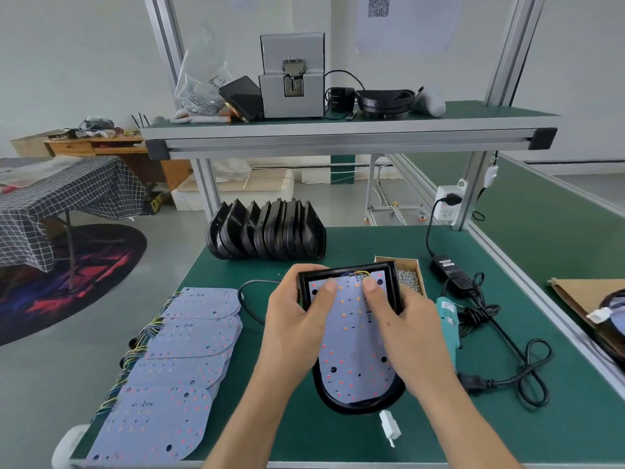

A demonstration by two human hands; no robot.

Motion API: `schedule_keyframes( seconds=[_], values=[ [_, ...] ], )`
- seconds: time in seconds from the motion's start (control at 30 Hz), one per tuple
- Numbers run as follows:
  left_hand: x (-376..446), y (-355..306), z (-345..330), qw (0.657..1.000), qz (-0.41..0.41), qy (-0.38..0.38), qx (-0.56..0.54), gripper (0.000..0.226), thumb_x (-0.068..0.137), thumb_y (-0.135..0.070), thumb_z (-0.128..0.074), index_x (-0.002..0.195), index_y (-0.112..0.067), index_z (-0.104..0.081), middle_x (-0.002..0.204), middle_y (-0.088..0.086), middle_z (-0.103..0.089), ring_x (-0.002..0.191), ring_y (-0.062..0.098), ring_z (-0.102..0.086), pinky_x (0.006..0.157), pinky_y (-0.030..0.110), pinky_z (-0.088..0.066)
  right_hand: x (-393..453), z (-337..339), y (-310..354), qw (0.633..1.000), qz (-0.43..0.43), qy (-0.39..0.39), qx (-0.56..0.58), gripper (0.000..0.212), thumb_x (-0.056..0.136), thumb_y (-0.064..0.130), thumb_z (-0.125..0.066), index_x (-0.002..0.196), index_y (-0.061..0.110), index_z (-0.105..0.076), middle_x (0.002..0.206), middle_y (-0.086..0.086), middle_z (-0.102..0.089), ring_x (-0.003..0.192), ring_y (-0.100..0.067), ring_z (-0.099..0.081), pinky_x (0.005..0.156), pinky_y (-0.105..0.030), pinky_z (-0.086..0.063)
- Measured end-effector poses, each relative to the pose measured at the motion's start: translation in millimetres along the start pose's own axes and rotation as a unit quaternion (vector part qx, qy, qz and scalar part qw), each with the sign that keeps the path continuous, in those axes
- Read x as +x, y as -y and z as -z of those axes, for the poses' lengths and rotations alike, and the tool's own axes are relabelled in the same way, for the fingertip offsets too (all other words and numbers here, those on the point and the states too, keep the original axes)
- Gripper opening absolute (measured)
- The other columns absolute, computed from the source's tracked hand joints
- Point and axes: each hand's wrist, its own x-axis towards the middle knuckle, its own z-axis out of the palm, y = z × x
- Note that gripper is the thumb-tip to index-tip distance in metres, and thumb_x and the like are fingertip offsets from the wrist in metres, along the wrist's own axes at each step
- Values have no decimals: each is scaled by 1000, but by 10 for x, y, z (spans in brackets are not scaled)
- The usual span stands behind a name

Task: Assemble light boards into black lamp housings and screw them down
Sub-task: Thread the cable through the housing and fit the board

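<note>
Seating of a light board (355,336) into a black lamp housing (348,336) looks to be the step in hand. The housing lies on the green counter (304,431), and everything else is placed from it. The left hand (297,330) grips the housing's left edge with curled fingers, its thumb pressing the board near the far end. The right hand (406,330) does the same from the right edge, thumb flat on the board beside the coloured wires (360,274).

The board appears nearly flush inside the rim, so I judge it close to seated. Next comes screwing down: that calls for the teal electric screwdriver (448,321) lying just right of the housing, and screws from the small box (407,277) beyond its far right corner. Spare boards (179,360) lie well to its left; more housings (267,231) stand beyond it.
</note>
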Motion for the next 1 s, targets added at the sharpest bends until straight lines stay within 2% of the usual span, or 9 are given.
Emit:
schedule_keyframes(
  seconds=[0.3, 0.4, 0.5, 0.57, 0.63, 0.73, 0.87, 0.93, 1.0],
  values=[
    [-7, -5, -24, 999, -6, -19, 30, 7, 94, -32, -68, 99, -37, -70, 93, -10, -77, 90, 13, -72, 82, 35, -58, -5, 30, 6, 1000, 5, 7, -21, 49, 98, 58, -60, 58, 32, -47, 48, 16, -40, 49, -7, -34, 50, -17, -33],
    [-5, -21, -20, 999, -6, 6, 35, 7, 95, -37, -67, 101, -36, -70, 95, -10, -76, 92, 13, -72, 83, 36, -57, -12, 51, 5, 1000, -8, 13, -6, 54, 96, 64, -59, 61, 25, -48, 50, 15, -38, 49, -7, -32, 49, -19, -29],
    [7, -18, 78, 996, 14, 77, -32, 44, 102, -60, -47, 118, -24, -69, 110, 1, -75, 110, 23, -68, 96, 46, -52, -28, 95, 33, 999, -40, 15, 20, 62, 91, 70, -60, 67, 14, -50, 53, 12, -37, 51, -11, -32, 50, -27, -28],
    [41, 14, 158, 993, 30, 101, -60, 64, 103, -70, -28, 128, -25, -66, 121, 4, -73, 122, 26, -63, 107, 48, -43, -53, 130, 48, 997, -50, 22, 49, 60, 92, 68, -64, 65, 16, -50, 53, 14, -35, 50, -11, -29, 47, -23, -26],
    [80, 52, 191, 993, 21, 108, -50, 54, 107, -58, -27, 123, -28, -69, 119, 2, -73, 120, 22, -64, 106, 43, -42, -83, 142, 71, 994, -70, 36, 81, 67, 85, 75, -64, 69, 10, -55, 58, 6, -40, 53, -14, -31, 48, -25, -27],
    [83, 87, 178, 990, -5, 129, -50, 29, 107, -26, -42, 111, -20, -70, 106, -1, -73, 101, 14, -63, 90, 35, -49, -125, 129, 96, 988, -97, 44, 116, 72, 75, 80, -65, 69, 9, -55, 62, -1, -43, 54, -17, -34, 48, -25, -28],
    [27, 150, 143, 985, -11, 130, -108, 26, 106, -17, -46, 111, -1, -67, 106, 25, -69, 99, 25, -60, 86, 55, -51, -159, 141, 145, 982, -103, 59, 148, 55, 83, 75, -68, 68, 22, -70, 59, 5, -59, 52, -12, -45, 46, -19, -35],
    [-6, 140, 110, 986, -24, 137, -95, 16, 97, -13, -60, 105, -6, -72, 101, 4, -76, 95, 13, -65, 79, 39, -56, -179, 148, 189, 981, -97, 75, 151, 48, 83, 72, -68, 68, 27, -72, 59, 9, -59, 51, -10, -46, 47, -19, -37],
    [-49, 83, 69, 986, -59, 143, -61, 22, 86, -16, -64, 99, -28, -77, 94, -18, -76, 87, -5, -66, 73, 19, -54, -193, 158, 228, 979, -99, 86, 156, 52, 81, 75, -71, 77, 23, -76, 67, 7, -66, 56, -12, -53, 54, -23, -41]
  ],
)
